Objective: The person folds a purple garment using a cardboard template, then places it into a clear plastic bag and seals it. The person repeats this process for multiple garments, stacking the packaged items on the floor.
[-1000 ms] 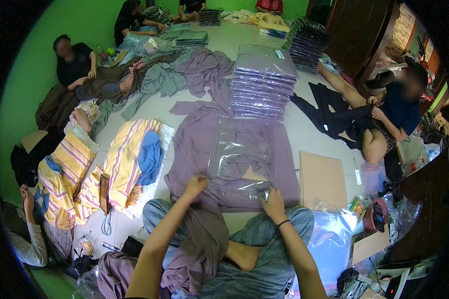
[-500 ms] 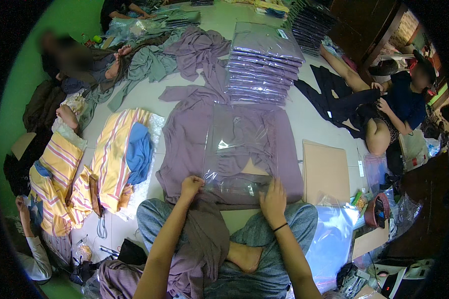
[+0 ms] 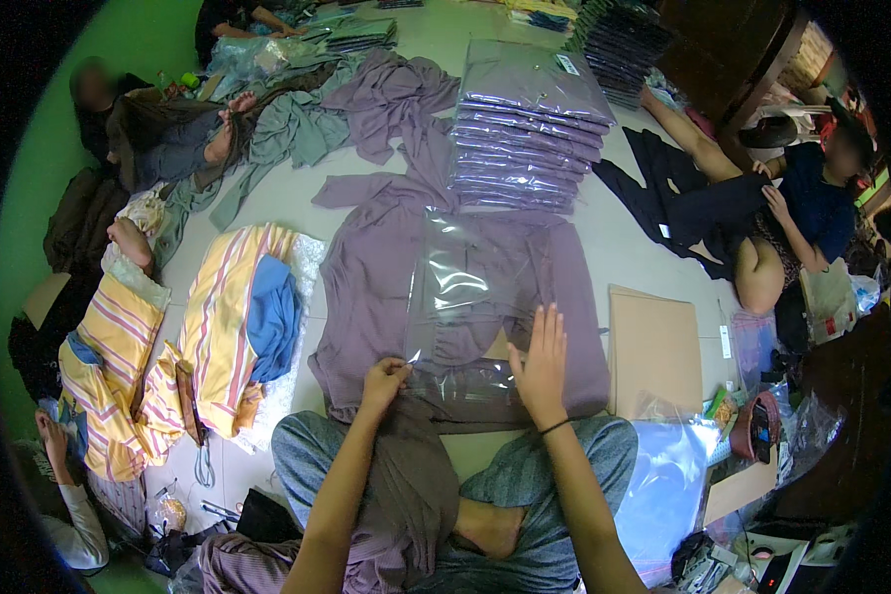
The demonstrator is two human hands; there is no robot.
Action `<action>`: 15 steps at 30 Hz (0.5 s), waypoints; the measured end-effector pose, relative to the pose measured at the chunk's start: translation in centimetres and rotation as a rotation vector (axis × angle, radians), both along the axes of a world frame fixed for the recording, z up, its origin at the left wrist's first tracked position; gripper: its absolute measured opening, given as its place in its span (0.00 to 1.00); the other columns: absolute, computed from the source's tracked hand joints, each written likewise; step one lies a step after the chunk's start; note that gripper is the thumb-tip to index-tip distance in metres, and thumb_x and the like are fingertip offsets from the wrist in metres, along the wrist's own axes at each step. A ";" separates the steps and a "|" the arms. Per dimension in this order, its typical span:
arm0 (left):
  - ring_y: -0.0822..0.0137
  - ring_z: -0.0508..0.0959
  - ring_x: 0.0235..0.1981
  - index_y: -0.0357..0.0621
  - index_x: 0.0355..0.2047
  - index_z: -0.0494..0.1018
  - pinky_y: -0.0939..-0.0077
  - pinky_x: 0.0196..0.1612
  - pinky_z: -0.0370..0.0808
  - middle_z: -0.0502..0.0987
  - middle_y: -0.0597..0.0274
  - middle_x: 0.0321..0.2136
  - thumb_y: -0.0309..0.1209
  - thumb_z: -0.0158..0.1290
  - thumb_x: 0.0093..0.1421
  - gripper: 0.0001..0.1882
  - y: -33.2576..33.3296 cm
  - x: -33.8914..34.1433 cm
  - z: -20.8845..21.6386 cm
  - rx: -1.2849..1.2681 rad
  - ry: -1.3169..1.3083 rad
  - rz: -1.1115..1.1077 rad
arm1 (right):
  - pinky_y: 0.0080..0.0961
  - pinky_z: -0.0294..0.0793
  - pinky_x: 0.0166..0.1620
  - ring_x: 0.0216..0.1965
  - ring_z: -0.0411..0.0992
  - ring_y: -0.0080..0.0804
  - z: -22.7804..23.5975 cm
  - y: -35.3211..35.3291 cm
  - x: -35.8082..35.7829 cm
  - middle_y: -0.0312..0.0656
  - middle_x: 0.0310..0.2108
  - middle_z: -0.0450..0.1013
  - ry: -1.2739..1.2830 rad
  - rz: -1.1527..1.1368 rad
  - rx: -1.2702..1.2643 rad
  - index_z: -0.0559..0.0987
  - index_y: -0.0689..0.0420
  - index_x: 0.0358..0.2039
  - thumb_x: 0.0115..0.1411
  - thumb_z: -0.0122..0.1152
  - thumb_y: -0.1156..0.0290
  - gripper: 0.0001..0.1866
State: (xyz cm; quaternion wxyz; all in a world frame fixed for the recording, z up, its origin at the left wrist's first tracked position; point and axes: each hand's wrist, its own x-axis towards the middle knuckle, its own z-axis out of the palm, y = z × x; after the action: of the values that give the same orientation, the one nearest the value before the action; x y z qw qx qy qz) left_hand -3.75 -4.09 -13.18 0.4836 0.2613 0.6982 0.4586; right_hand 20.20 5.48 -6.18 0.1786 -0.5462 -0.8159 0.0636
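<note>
A clear plastic bag (image 3: 455,282) lies flat in front of me over a spread mauve garment (image 3: 366,257). Folded mauve cloth and a bit of tan cardboard show through the film; I cannot tell how much of this is inside it. My left hand (image 3: 384,384) is closed in a pinch on the bag's near left corner. At the near right side, my right hand (image 3: 543,371) rests with its fingers stretched out together, palm down on the film. More mauve cloth (image 3: 401,495) drapes across my lap.
Beyond the garment stands a stack of bagged mauve garments (image 3: 530,139). Cardboard sheets (image 3: 655,351) and clear bags (image 3: 658,485) lie to my right. Yellow striped garments (image 3: 233,327) lie on the left. A person (image 3: 812,208) handles black cloth at right; others sit at left.
My right hand has slid forward and its fingers have straightened over the bag. My left hand stays at the near left corner. The view has shifted slightly.
</note>
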 end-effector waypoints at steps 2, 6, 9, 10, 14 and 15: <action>0.74 0.70 0.20 0.37 0.33 0.69 0.81 0.23 0.66 0.72 0.62 0.22 0.35 0.56 0.46 0.17 0.1 -0.1 0.6 -0.051 0.055 -0.074 | 0.42 0.43 0.56 0.58 0.42 0.45 -1.2 0.5 -0.5 0.50 0.57 0.44 -0.018 0.018 -0.026 0.50 0.62 0.55 0.51 0.49 0.59 0.35; 0.64 0.70 0.32 0.41 0.42 0.63 0.73 0.33 0.66 0.69 0.57 0.33 0.36 0.57 0.43 0.26 0.0 2.1 3.2 -0.046 0.877 -0.131 | 0.40 0.42 0.57 0.58 0.42 0.45 -3.2 -0.4 -0.5 0.49 0.57 0.43 -0.070 0.012 -0.164 0.51 0.62 0.54 0.52 0.48 0.63 0.32; 0.58 0.65 0.41 0.44 0.42 0.61 0.63 0.42 0.62 0.64 0.55 0.39 0.39 0.58 0.39 0.30 0.6 3.8 5.0 0.337 1.198 -0.347 | 0.37 0.56 0.49 0.49 0.56 0.47 -3.1 -2.9 -0.9 0.52 0.48 0.57 0.047 0.073 -0.108 0.62 0.61 0.47 0.49 0.50 0.70 0.23; 0.58 0.64 0.41 0.44 0.42 0.62 0.62 0.43 0.61 0.64 0.56 0.39 0.38 0.57 0.40 0.29 1.0 4.4 5.3 0.350 1.253 -0.487 | 0.37 0.59 0.46 0.46 0.59 0.47 -2.8 -4.1 -1.0 0.52 0.44 0.61 0.061 0.124 -0.240 0.64 0.61 0.44 0.48 0.51 0.72 0.21; 0.60 0.64 0.40 0.43 0.38 0.64 0.65 0.43 0.60 0.65 0.58 0.37 0.32 0.52 0.41 0.21 2.8 5.6 5.4 0.597 1.457 -0.699 | 0.35 0.62 0.45 0.39 0.64 0.45 -2.5 -7.1 -2.0 0.51 0.35 0.65 0.154 0.302 -0.398 0.67 0.64 0.38 0.48 0.48 0.74 0.15; 0.61 0.65 0.39 0.43 0.37 0.65 0.67 0.41 0.61 0.65 0.59 0.36 0.30 0.50 0.42 0.19 3.1 5.7 5.4 0.664 1.482 -0.695 | 0.35 0.62 0.45 0.39 0.64 0.45 -2.6 -7.5 -2.1 0.52 0.36 0.65 0.164 0.329 -0.369 0.67 0.65 0.38 0.48 0.48 0.74 0.15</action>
State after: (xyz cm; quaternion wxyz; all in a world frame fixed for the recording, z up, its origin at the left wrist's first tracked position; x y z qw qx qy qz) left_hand 1.99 -1.03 -7.79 -0.0824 0.8160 0.5439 0.1775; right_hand 18.06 -2.03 -8.74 0.1286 -0.4224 -0.8513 0.2836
